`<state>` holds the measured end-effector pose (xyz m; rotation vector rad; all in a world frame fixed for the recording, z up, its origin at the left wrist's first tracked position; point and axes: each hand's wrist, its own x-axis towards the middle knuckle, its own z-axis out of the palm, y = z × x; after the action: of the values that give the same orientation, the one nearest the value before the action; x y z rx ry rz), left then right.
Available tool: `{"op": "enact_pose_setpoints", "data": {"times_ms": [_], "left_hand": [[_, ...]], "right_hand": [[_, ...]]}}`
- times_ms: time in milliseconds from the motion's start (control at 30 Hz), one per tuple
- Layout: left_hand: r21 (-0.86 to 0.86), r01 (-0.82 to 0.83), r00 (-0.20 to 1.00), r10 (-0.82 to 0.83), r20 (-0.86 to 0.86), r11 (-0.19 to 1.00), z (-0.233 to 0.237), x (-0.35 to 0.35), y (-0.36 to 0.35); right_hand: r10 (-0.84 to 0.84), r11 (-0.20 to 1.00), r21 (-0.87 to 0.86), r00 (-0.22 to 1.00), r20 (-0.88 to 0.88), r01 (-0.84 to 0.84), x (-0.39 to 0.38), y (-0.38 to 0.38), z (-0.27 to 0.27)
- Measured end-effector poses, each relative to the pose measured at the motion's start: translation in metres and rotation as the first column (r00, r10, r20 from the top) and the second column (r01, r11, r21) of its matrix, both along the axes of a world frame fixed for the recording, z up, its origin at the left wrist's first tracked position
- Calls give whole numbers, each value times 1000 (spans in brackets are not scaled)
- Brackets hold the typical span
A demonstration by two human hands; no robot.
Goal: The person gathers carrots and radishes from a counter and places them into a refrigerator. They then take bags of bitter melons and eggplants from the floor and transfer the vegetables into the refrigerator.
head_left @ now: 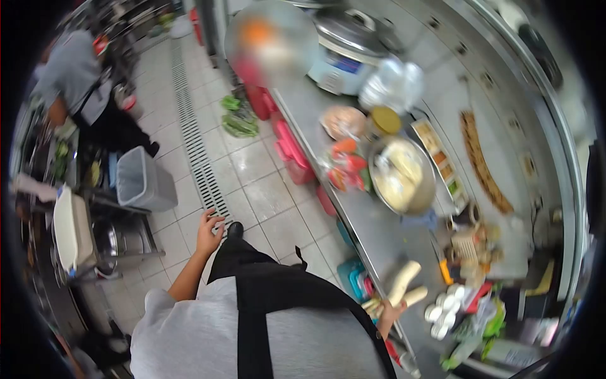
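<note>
Head view, looking down along the body.

Right hand [392, 314]: lower centre-right of the frame, at the near edge of the worktop [372, 235]. The grip is closed around the lower ends of 2 pale vegetable pieces [405, 282]. Both are long and rounded, and are held tilted up and to the right over the worktop edge. What kind of vegetable they are cannot be told from the blur.

Left hand [208, 231]: centre-left of the frame, hanging free above the tiled floor [265, 189]. The fingers are loosely spread and nothing is held or touched. A black shoe [235, 228] is seen just to its right.

Worktop: a steel strip running from upper centre to lower right.
- A metal bowl [404, 177] with pale contents is placed right of centre.
- A yellow-lidded jar [386, 120] is just above the bowl.
- A rice cooker [346, 54] is at the top of the frame.
- A compartment tray [440, 161] lies right of the bowl.
- Small white cups [444, 308] are clustered near the held pieces, lower right.

Floor:
- A drain grate [194, 142] runs from upper left toward the centre.
- A grey bin [142, 183] stands left of the grate.
- A bundle of greens [238, 120] lies right of the grate.

Upper left: another person in a grey shirt [72, 74] is bent over a second counter, well apart from both hands.
</note>
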<state>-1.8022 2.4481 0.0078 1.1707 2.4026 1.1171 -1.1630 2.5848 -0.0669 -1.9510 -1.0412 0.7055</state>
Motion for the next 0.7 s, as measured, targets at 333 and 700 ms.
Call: {"op": "enact_pose_setpoints", "data": {"times_ms": [333, 700], "left_hand": [[-35, -565, 825, 564, -26, 825, -116, -212, -185], [293, -163, 979, 192, -74, 942, -28, -542, 144]], "right_hand": [[144, 941, 195, 195, -970, 275, -306, 34, 201], [592, 804, 582, 250, -766, -121, -598, 116, 299]]}}
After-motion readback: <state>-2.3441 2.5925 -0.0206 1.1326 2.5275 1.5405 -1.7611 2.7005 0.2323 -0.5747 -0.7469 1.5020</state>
